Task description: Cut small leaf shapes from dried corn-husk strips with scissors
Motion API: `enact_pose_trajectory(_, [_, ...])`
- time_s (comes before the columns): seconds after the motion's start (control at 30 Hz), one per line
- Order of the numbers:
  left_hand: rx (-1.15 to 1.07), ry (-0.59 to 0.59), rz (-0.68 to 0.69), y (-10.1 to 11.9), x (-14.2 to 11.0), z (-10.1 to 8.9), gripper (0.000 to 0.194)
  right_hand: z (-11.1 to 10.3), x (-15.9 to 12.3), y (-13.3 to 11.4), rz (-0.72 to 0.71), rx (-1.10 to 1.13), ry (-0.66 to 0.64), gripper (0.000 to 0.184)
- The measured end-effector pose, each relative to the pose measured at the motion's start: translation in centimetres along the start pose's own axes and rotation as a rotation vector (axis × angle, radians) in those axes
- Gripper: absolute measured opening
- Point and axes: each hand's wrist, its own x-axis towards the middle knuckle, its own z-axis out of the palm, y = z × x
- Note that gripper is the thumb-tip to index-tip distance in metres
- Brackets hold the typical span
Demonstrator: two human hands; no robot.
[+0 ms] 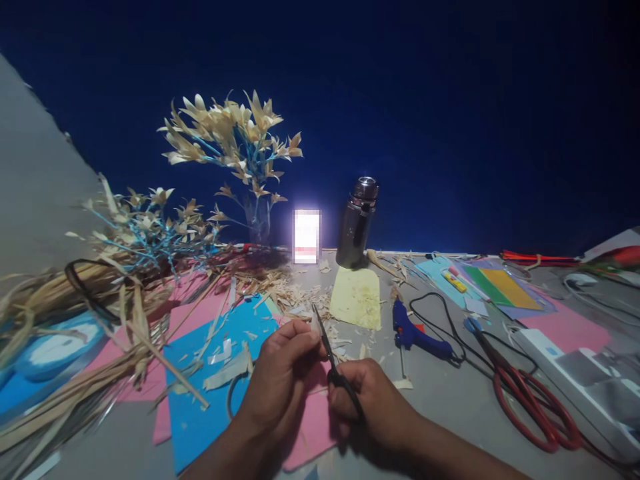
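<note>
My right hand [363,397] grips a pair of black-handled scissors [326,343], blades pointing up and slightly left. My left hand [287,363] pinches a small pale piece [315,323], perhaps dried husk, between thumb and fingertips. The scissor blades lie right beside this piece; whether they touch it I cannot tell. Beneath the hands are a blue sheet [187,427] and a pink sheet [313,433], with scraps of dried husk [227,373] on the blue one. Pale shavings [300,300] are scattered beyond my left hand.
A blue glue gun [423,340], red-handled scissors [530,400] and a white power strip [575,380] lie on the right. A dark flask [357,223] stands behind a yellow sheet [355,300]. Husk flowers [240,133] rise at back left, above dried strips [45,300].
</note>
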Motion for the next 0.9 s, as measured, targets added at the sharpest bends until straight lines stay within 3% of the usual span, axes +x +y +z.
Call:
enact_pose_trajectory(0.23, [-0.004,0.005,-0.014,-0.2,0.0,-0.2,0.016,-0.1,0.2,0.7,-0.061,0.087,0.017,0.031])
enact_pose_trajectory(0.43, [0.024,-0.008,-0.09,-1.1,-0.4,0.1,0.021,-0.3,0.2,-1.3,-0.194,0.248,0.328,0.04])
enact_pose_trajectory(0.5, [0.03,-0.032,-0.121,-1.4,-0.5,0.4,0.021,-0.7,0.3,-1.6,-0.254,0.262,0.378,0.042])
enact_pose_trajectory(0.9, [0.097,-0.145,-0.163,-2.6,-0.3,-0.3,0.015,-0.9,0.0,-2.3,-0.261,0.321,0.316,0.045])
